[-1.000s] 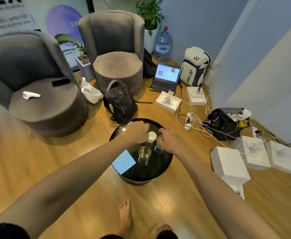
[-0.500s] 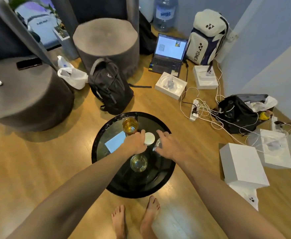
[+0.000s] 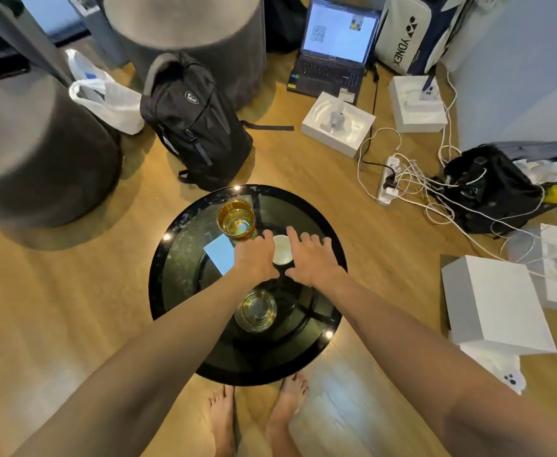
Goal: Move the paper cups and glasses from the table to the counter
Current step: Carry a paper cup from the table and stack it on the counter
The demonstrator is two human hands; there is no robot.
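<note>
Both my hands are over the round black glass bench (image 3: pixel 184 278) at frame centre. Left hand (image 3: pixel 256 257) sits against the left side of the white paper cup (image 3: pixel 282 250), fingers curled down along its wall; looks like it touches the cup, but I can't tell if it truly grips, since the fingertips are hidden. Right hand (image 3: pixel 310 255) is just right of the cup, fingers spread and mostly straight, reaching toward the upper part of the frame, holding nothing visible. Anything under that palm is hidden.

Paper cup stands upright at bench centre, between the two hands, inside looks white and bare.

Amber glass (image 3: pixel 236 220) stands upright above-left of the cup, near the far bench rim, just beside my left knuckles; yellowish tint, can't tell if liquid or coloured glass. Clear glass (image 3: pixel 255 310) stands upright below the hands, toward the near rim, partly under my left forearm; contents unclear.

Blue paper square (image 3: pixel 219 255) lies flat on the bench, left of my left hand.

Floor: black backpack (image 3: pixel 193 122) above the bench, white plastic bag (image 3: pixel 105 97) upper left, open laptop (image 3: pixel 334 51) top centre, white boxes (image 3: pixel 498 301) at right. My bare feet at the bottom edge.
</note>
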